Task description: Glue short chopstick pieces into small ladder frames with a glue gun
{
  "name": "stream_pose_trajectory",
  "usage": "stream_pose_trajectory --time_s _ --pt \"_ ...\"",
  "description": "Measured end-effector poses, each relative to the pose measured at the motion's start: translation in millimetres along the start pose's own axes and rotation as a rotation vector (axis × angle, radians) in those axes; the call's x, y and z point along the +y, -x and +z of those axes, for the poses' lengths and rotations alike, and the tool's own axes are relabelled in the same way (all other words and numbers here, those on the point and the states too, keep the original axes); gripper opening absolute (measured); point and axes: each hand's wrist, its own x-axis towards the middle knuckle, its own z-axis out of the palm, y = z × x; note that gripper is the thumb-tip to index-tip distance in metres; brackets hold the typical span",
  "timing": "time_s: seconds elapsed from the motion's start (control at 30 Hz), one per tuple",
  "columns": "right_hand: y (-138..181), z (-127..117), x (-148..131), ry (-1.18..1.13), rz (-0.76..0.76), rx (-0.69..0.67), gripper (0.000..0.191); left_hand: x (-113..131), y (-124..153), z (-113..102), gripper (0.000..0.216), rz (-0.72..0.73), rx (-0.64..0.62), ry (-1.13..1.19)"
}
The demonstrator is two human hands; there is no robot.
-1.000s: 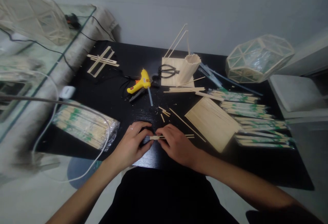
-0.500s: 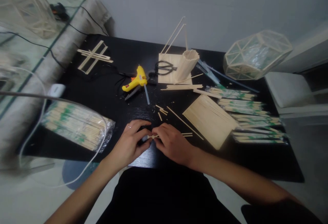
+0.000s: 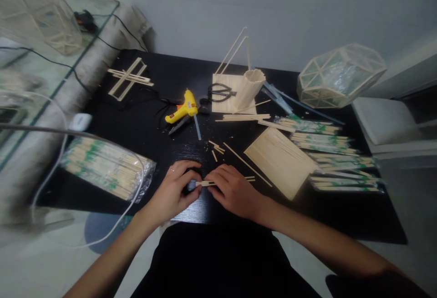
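Note:
Near the front edge of the table, a pair of thin wooden sticks point(image 3: 206, 183) lies crosswise in front of me, with a short piece apparently between them. My left hand point(image 3: 177, 188) pinches their left end between thumb and fingers. Over their middle is my right hand point(image 3: 235, 191), fingers closed on them and hiding that part; the right ends stick out beyond it. Just past my hands are several short cut stick pieces point(image 3: 217, 147) and one long loose stick point(image 3: 247, 164).
A yellow glue gun point(image 3: 186, 108) rests over pliers. Behind it, black scissors point(image 3: 220, 92) and a stick-built cylinder point(image 3: 251, 89) sit on a wooden panel. Another panel point(image 3: 282, 164) lies right, beside wrapped chopsticks point(image 3: 344, 159). Left are a chopstick pack point(image 3: 102, 166) and a white cable point(image 3: 134, 193).
My right fingers have shifted slightly right along the sticks, so more of their left part shows between my hands. My left hand stays almost in place. The view has moved slightly.

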Motion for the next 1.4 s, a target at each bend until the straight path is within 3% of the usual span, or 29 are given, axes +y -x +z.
stream_pose_trajectory --time_s 0.2,0.37,0.8,1.03,1.4 --pt "25 -12 2 0.114 0.005 0.031 0.018 -2 12 -8 0.004 0.002 0.041 -0.025" --pt "40 -12 2 0.111 0.015 0.099 0.017 1 17 -6 0.008 0.023 -0.004 -0.062" --pt "36 -9 6 0.073 0.032 0.120 0.022 34 14 13 0.003 0.123 -0.089 0.101" --pt "29 -18 15 0.064 0.058 0.133 0.024 31 -7 9 0.012 0.132 -0.130 0.145" --pt "23 -30 24 0.076 0.111 0.103 0.016 16 -47 -7 0.018 -0.186 0.229 0.043"
